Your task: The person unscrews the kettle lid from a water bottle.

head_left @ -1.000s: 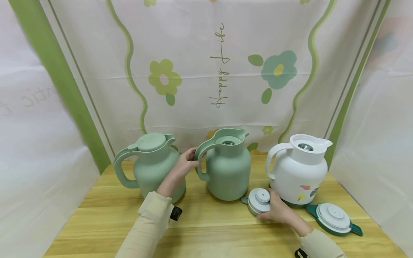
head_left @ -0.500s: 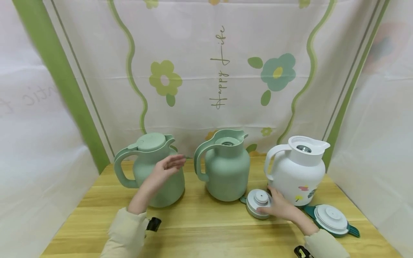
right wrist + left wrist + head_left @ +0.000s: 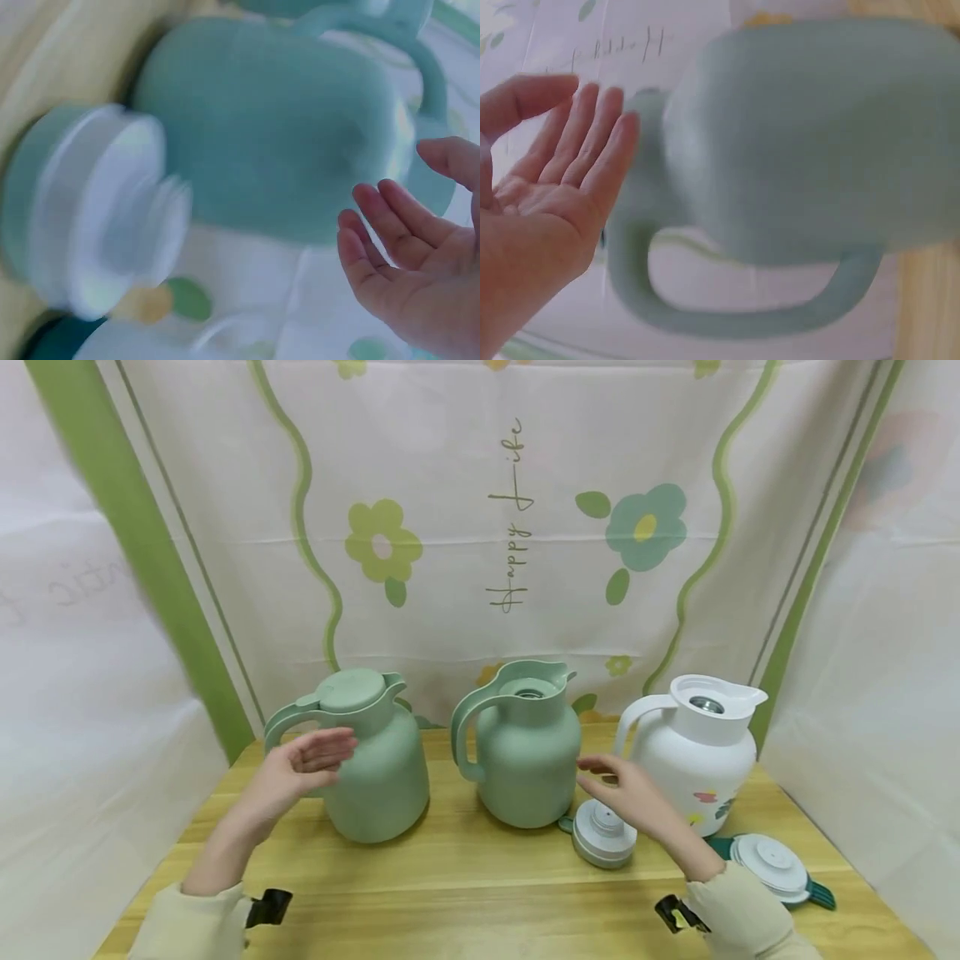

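My left hand (image 3: pixel 296 772) is raised in front of the lidded green thermos jug (image 3: pixel 378 777), overlapping its handle in the head view. In the left wrist view its fingers stretch out loosely beside that jug, holding nothing. My right hand (image 3: pixel 626 789) hovers above the upturned pale jug lid (image 3: pixel 603 837), which lies with its white stopper facing up. Its fingers are loosely bent and empty, pointing toward the lidless green thermos jug (image 3: pixel 531 760) in the middle. That jug's open mouth shows a metal neck inside.
On the right stands a white thermos jug (image 3: pixel 693 760), also without a lid, with a coloured flower print. A dark green and white lid (image 3: pixel 772 864) lies upturned before it, partly behind my right sleeve. A patterned cloth (image 3: pixel 517 635) hangs behind the wooden table (image 3: pixel 450 902).
My left hand has drawn back from the middle jug's handle, left and toward me. My right hand has let go of the pale lid and risen above it.
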A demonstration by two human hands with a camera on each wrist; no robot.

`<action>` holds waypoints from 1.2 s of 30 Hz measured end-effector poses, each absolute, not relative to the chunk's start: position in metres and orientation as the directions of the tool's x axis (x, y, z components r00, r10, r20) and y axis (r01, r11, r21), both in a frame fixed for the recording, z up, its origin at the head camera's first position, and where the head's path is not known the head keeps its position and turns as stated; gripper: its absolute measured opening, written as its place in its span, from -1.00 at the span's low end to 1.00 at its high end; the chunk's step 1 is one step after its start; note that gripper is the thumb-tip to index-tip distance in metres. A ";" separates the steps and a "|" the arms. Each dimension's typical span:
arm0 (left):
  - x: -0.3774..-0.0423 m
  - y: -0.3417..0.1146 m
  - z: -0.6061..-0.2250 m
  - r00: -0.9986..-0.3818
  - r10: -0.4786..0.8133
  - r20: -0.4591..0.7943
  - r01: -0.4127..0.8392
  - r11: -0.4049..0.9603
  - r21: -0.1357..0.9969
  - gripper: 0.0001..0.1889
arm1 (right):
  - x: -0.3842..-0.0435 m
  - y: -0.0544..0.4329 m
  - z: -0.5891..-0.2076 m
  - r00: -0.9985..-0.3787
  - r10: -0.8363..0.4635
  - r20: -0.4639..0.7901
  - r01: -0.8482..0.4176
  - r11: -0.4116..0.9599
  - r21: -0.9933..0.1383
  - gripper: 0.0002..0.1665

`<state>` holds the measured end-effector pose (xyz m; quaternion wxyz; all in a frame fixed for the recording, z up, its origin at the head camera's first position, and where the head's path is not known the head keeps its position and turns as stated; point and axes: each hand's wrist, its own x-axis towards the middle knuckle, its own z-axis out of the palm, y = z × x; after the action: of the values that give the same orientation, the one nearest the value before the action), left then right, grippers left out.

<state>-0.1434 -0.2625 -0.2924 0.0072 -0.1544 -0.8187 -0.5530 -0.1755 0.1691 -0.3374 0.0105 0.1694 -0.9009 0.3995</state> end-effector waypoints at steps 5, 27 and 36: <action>-0.141 -0.281 -0.282 -0.943 0.100 0.317 0.331 0.365 0.870 -0.45 | -0.180 0.137 -0.317 -0.916 -0.350 0.195 -0.378 0.593 -0.711 -0.60; -0.157 -0.329 -0.318 -0.994 -0.007 0.108 0.092 0.481 0.872 0.00 | -0.194 0.018 -0.259 -0.848 -0.483 0.219 -0.466 0.480 -0.743 -0.64; -0.167 -0.325 -0.330 -0.996 -0.060 0.071 0.030 0.514 0.857 -0.12 | -0.201 -0.008 -0.254 -0.863 -0.450 0.229 -0.457 0.503 -0.733 -0.64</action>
<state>-0.1669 -0.3252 -0.3304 0.0459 0.0085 -0.8688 -0.4930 -0.2015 -0.0078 -0.2537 0.0039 0.2617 -0.8670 0.4241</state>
